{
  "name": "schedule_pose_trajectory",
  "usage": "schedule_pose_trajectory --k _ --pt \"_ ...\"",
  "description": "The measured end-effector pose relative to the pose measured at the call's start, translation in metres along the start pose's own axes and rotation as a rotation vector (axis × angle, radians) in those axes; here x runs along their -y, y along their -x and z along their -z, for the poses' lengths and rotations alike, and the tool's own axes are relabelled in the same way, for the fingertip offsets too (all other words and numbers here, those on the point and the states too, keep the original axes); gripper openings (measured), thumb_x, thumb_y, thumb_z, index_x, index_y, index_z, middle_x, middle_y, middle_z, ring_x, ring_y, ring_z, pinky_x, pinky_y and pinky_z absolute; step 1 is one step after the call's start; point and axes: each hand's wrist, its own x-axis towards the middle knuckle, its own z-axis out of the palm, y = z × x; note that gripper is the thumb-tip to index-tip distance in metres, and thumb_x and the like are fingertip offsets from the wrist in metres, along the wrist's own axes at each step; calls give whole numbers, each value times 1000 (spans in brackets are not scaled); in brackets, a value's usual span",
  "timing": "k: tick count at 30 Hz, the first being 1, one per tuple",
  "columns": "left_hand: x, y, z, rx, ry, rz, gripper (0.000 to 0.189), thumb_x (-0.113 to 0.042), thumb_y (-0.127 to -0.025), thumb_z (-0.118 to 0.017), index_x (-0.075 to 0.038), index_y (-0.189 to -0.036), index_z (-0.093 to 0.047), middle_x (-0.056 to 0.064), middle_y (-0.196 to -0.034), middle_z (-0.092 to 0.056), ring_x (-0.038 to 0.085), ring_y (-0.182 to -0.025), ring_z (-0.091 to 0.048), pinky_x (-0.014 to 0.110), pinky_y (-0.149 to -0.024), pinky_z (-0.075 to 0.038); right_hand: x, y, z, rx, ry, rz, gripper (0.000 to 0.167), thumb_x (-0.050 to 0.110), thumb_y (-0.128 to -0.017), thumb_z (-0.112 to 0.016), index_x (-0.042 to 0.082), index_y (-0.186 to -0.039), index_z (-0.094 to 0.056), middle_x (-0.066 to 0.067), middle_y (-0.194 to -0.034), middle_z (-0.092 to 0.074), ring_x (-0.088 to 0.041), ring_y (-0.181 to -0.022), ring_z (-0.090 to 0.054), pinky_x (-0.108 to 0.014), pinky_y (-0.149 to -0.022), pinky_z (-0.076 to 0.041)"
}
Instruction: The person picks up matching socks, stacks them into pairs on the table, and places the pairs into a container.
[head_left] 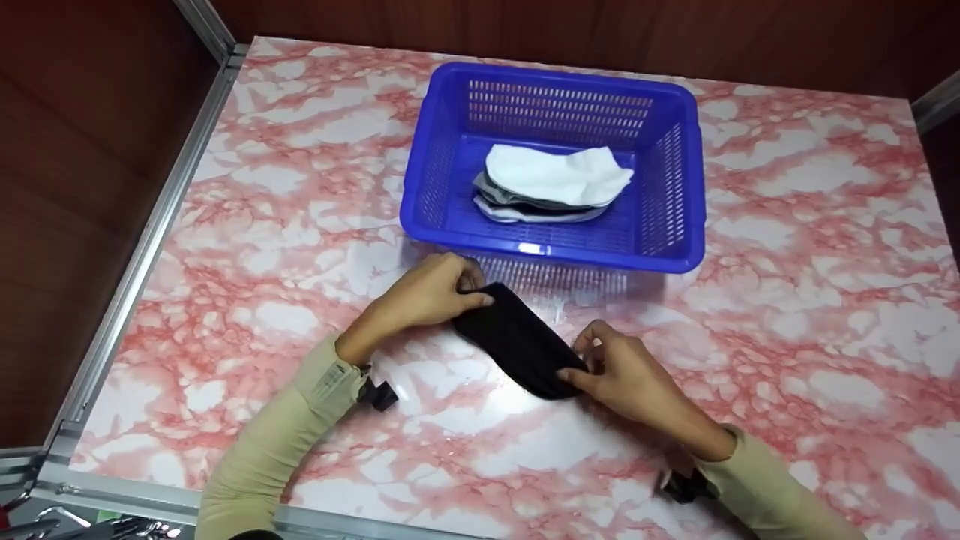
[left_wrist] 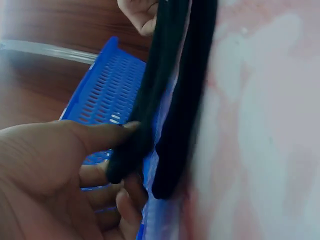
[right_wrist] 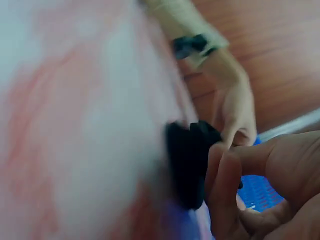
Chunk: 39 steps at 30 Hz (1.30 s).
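A black sock (head_left: 517, 341) is stretched at a slant between both hands, just in front of the blue basket. My left hand (head_left: 431, 292) pinches its upper left end between thumb and fingers. At the lower right end my right hand (head_left: 622, 371) grips the edge, thumb on top. In the left wrist view a second dark layer (left_wrist: 182, 115) runs beside the held one, with a gap between; whether it is another sock cannot be told. Inside the basket (head_left: 555, 259) lies a stack of folded socks, a white sock (head_left: 555, 174) on top, grey and dark ones beneath.
The blue basket has slotted walls and stands toward the back of the marble-patterned table (head_left: 810, 315). Brown panels (head_left: 525, 30) rise behind and at the left, with a metal frame (head_left: 150, 247) along the left edge. Metal items (head_left: 112, 525) sit at the bottom left corner.
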Motion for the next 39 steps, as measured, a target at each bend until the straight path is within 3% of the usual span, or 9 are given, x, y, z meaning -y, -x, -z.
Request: schedule_pose_trajectory --k 3,6,10,13,18,24,30,34,39 --pt "1 1 -3 -10 -88 20 23 -31 -93 -80 -12 -105 -75 0 -86 -71 17 -80 -64 36 -76 -54 -2 0 -5 -68 172 51 36 27 -88 -85 10 -107 -60 5 -71 -56 -8 -64 -49 -24 -59 -41" --pt "1 1 -5 -17 -122 43 29 -32 -93 -80 -11 -112 -72 3 -93 -70 20 -85 -63 38 -78 -54 -2 0 -8 -62 244 54 35 33 -88 -85 12 -104 -62 4 -74 -59 -10 -67 -50 -26 -60 -43" --pt "0 1 -7 -7 -128 14 40 -34 -93 -80 -9 -124 -71 6 -117 -73 26 -111 -67 43 -98 -55 1 0 -11 -32 311 61 29 35 -87 -85 16 -90 -63 3 -80 -58 -11 -70 -51 -27 -63 -43" --pt "-1 2 -9 15 -149 -24 37 -36 -93 -80 -11 -120 -73 5 -119 -74 26 -117 -67 44 -104 -53 2 -1 -10 -22 329 86 23 27 -88 -83 16 -88 -63 1 -86 -57 -12 -73 -51 -29 -66 -45" --pt "-1 5 -10 37 -196 -17 30 -37 -92 -81 -10 -101 -72 4 -95 -72 23 -93 -67 42 -87 -57 0 -7 -1 -89 257 88 18 13 -91 -77 11 -99 -61 -4 -92 -65 -18 -81 -60 -37 -72 -52" --pt "-1 6 -7 75 -213 -87 49 -34 -94 -80 -10 -133 -64 9 -117 -72 27 -104 -68 45 -96 -56 -5 -14 9 -169 327 52 17 21 -97 -74 6 -102 -66 -7 -88 -71 -23 -80 -66 -45 -72 -55" --pt "-2 5 -8 133 -204 -123 29 -29 -94 -79 -12 -116 -70 4 -96 -64 22 -96 -60 42 -89 -52 -4 -12 10 -143 352 70 16 20 -98 -72 10 -92 -63 -2 -81 -63 -18 -74 -58 -38 -67 -49" --pt "-3 8 -8 143 -84 -127 26 -24 -93 -78 -10 -112 -68 3 -99 -66 19 -97 -60 38 -93 -54 -3 -8 14 -167 231 89 14 15 -100 -71 10 -98 -58 -1 -79 -63 -15 -74 -56 -30 -65 -46" --pt "-1 9 -9 128 153 -163 31 -16 -96 -75 -10 -125 -69 8 -109 -71 15 -95 -65 33 -90 -57 -7 -7 22 -211 95 92 16 12 -98 -74 9 -97 -58 -1 -81 -63 -12 -76 -61 -21 -66 -48"
